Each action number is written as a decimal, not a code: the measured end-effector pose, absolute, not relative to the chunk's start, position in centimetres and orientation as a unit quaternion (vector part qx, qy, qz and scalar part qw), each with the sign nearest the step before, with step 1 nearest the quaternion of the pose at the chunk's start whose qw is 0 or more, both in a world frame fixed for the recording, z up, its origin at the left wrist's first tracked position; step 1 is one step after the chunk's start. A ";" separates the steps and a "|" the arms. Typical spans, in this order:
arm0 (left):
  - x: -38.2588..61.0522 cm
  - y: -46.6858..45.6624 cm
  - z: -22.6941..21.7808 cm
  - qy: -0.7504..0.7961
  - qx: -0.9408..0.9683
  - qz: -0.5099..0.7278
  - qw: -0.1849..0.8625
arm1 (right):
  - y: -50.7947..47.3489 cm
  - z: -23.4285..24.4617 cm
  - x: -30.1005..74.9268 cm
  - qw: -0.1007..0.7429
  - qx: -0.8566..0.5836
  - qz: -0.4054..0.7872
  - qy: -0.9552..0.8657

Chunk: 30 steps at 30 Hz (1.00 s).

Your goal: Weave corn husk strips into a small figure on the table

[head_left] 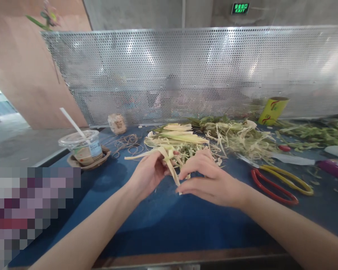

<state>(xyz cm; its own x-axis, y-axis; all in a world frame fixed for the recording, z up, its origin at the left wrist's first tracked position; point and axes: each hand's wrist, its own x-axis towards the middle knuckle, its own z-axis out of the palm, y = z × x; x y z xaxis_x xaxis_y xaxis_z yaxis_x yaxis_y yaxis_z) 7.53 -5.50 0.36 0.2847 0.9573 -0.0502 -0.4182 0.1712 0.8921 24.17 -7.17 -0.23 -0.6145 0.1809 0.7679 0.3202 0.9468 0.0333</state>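
Observation:
My left hand (150, 170) is closed around a bundle of pale yellow leaf strips (169, 155) held just above the blue table (169, 221). My right hand (210, 178) pinches the lower end of one strip, fingers curled toward the left hand. Both hands meet at the table's middle. Behind them lies a pile of folded yellow-green leaves (176, 137).
Red and yellow handled scissors (278, 182) lie right of my hands. A lidded drink cup with a straw (83, 146) stands at left, loose twine (126, 144) beside it. Shredded leaf scraps (242, 137) and a yellow cup (273, 110) sit before the perforated metal screen (186, 71).

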 end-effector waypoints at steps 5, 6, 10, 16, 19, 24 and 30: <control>6.8 -5.4 1.0 0.285 0.412 0.488 0.715 | -6.3 0.0 24.9 0.378 -0.144 0.068 -0.912; 6.8 -5.4 0.9 0.282 0.419 0.483 0.715 | -6.1 -0.1 25.0 0.380 -0.146 0.094 -0.909; 6.9 -5.4 0.2 0.314 0.477 0.484 0.663 | -6.0 -0.1 25.3 0.390 -0.164 0.136 -0.896; 7.0 -5.2 0.2 0.340 0.478 0.492 0.643 | -6.1 0.7 25.8 0.360 -0.174 0.283 -0.872; 7.2 -5.5 0.3 0.326 0.515 0.466 0.642 | -5.7 0.4 25.6 0.374 -0.241 0.340 -0.829; 7.2 -6.1 -0.3 0.351 0.616 0.397 0.583 | -5.6 -0.8 24.1 0.391 -0.344 0.216 -0.826; 7.0 -6.3 -0.4 0.376 0.654 0.391 0.527 | -6.2 -1.3 23.2 0.438 -0.369 0.154 -0.805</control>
<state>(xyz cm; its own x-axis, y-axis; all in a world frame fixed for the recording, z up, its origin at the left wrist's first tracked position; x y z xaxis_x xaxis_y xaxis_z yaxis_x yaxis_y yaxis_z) 7.04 -6.30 -0.41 0.4113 0.9041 0.1159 0.0785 -0.1618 0.9837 23.18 -6.19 -1.34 -0.3444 0.7294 0.5911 0.4598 0.6800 -0.5712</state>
